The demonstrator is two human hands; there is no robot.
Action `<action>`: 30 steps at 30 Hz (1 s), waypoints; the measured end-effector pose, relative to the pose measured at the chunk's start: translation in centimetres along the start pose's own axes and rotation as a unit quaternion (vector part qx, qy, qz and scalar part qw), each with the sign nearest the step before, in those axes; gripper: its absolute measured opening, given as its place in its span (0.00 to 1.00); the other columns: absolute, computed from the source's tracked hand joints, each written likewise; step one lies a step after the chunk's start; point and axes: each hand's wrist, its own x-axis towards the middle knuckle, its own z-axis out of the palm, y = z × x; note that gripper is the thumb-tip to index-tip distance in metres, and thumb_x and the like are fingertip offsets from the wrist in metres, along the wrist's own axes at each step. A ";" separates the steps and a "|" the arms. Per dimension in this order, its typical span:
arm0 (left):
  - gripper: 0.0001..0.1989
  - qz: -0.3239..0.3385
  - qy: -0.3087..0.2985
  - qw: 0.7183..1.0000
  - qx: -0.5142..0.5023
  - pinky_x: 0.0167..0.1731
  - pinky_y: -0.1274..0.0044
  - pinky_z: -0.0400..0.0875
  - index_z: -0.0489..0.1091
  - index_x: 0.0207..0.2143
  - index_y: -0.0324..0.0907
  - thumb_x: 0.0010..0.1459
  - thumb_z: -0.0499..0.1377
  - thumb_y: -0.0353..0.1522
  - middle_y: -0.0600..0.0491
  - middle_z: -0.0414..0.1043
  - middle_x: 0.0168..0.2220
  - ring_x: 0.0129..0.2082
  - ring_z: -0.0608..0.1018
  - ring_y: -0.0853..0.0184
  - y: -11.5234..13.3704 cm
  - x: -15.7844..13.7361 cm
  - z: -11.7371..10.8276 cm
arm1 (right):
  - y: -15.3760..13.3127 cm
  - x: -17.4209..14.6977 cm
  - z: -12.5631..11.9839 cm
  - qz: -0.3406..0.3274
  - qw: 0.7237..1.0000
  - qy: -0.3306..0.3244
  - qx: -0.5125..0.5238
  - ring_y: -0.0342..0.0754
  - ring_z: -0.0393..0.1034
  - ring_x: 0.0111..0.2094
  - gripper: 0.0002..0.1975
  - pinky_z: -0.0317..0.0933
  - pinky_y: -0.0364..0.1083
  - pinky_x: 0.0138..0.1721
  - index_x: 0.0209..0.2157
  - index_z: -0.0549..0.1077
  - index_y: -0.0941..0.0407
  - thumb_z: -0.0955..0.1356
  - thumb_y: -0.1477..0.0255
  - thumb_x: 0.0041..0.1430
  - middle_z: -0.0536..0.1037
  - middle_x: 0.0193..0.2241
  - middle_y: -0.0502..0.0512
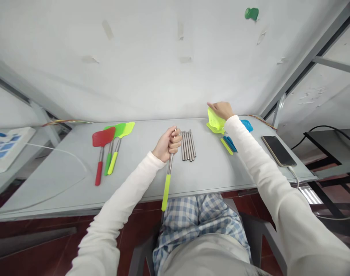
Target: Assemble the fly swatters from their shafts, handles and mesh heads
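Centrally, left hand (168,144) gripping rod (170,164), lime handle (166,193)

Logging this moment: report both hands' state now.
Left hand: closed around metal rod with yellow-green handle.
Right hand: holding a yellow-green swatter head.

Room is being left on tbl (143,142) btwn L swatters (114,158) & L hand (169,145), also btwn rods (188,145) & loose handles (226,146); far R is being blocked by yellow heads (216,120) & R hand (222,109), R end by phone (279,150).
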 end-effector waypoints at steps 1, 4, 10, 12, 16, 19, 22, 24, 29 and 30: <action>0.20 0.001 -0.002 1.000 -0.021 0.09 0.86 0.32 0.46 0.23 0.43 0.61 0.53 0.39 0.65 0.35 0.18 0.12 0.40 0.80 0.1 0.5 -0.1 | -0.3 0.2 0.7 -0.023 0.999 -0.028 -0.012 0.55 0.71 0.40 0.37 0.53 0.52 0.45 0.38 0.78 0.61 0.46 0.55 0.68 0.79 0.37 0.67; 0.19 -0.003 -0.006 0.998 -0.067 0.10 0.86 0.30 0.46 0.22 0.43 0.61 0.53 0.37 0.65 0.35 0.18 0.11 0.41 0.80 0.1 1.8 -0.5 | -0.7 0.3 2.9 -0.064 0.995 -0.079 -0.019 0.55 0.71 0.42 0.33 0.49 0.54 0.49 0.42 0.77 0.60 0.47 0.58 0.69 0.79 0.40 0.67; 0.17 -0.006 0.006 0.995 -0.103 0.08 0.87 0.34 0.50 0.23 0.42 0.62 0.51 0.36 0.65 0.38 0.17 0.11 0.44 0.80 0.2 4.1 -0.3 | -1.5 -0.5 6.1 -0.064 0.996 -0.024 0.054 0.57 0.66 0.46 0.30 0.46 0.57 0.53 0.36 0.76 0.64 0.56 0.53 0.66 0.77 0.38 0.73; 0.14 0.010 0.011 0.993 -0.116 0.08 0.87 0.37 0.55 0.24 0.41 0.63 0.51 0.35 0.65 0.40 0.17 0.11 0.46 0.80 0.0 4.6 0.0 | -1.4 -0.9 6.2 -0.064 0.995 -0.005 0.071 0.58 0.63 0.48 0.28 0.46 0.58 0.53 0.38 0.74 0.64 0.59 0.52 0.63 0.76 0.41 0.73; 0.09 0.067 0.036 0.984 -0.163 0.09 0.89 0.42 0.62 0.29 0.38 0.64 0.48 0.28 0.62 0.51 0.19 0.12 0.52 0.82 -0.4 5.6 0.6 | -2.0 -2.5 4.5 -0.026 0.996 0.001 0.090 0.62 0.60 0.51 0.22 0.48 0.60 0.51 0.43 0.71 0.64 0.65 0.58 0.59 0.70 0.49 0.75; 0.09 0.083 0.042 0.979 -0.181 0.10 0.89 0.46 0.65 0.32 0.36 0.64 0.47 0.25 0.60 0.57 0.21 0.13 0.55 0.83 -0.5 6.5 1.0 | -4.4 -5.1 2.1 -0.033 0.974 -0.006 0.224 0.57 0.65 0.45 0.15 0.53 0.55 0.49 0.38 0.72 0.59 0.64 0.61 0.62 0.74 0.42 0.66; 0.08 0.112 0.076 0.974 -0.182 0.16 0.91 0.59 0.66 0.32 0.36 0.64 0.49 0.26 0.58 0.61 0.22 0.16 0.62 0.83 -0.2 7.8 1.5 | -8.2 -8.2 -0.3 -0.080 0.873 -0.132 0.464 0.45 0.67 0.28 0.25 0.60 0.46 0.34 0.33 0.73 0.56 0.55 0.54 0.66 0.75 0.31 0.57; 0.08 0.151 0.119 0.965 -0.176 0.26 0.90 0.68 0.66 0.31 0.36 0.63 0.51 0.26 0.58 0.62 0.22 0.20 0.68 0.82 -0.1 8.6 1.8 | -10.4 -9.9 -1.4 -0.102 0.810 -0.189 0.546 0.42 0.65 0.23 0.24 0.58 0.42 0.25 0.33 0.73 0.56 0.59 0.51 0.63 0.74 0.28 0.53; 0.07 0.206 0.159 0.964 -0.060 0.40 0.83 0.72 0.68 0.31 0.36 0.62 0.54 0.28 0.54 0.71 0.29 0.30 0.75 0.77 -0.9 8.8 1.3 | -12.2 -11.1 -1.4 -0.080 0.713 -0.203 0.666 0.36 0.54 0.15 0.20 0.48 0.39 0.17 0.26 0.68 0.57 0.68 0.53 0.55 0.62 0.15 0.43; 0.07 0.197 0.156 0.968 -0.020 0.39 0.83 0.72 0.69 0.33 0.36 0.62 0.55 0.30 0.52 0.72 0.31 0.31 0.75 0.76 -1.2 8.2 1.0 | -12.1 -10.9 -1.1 -0.066 0.692 -0.189 0.694 0.36 0.54 0.15 0.21 0.49 0.39 0.16 0.25 0.67 0.56 0.68 0.52 0.55 0.62 0.15 0.43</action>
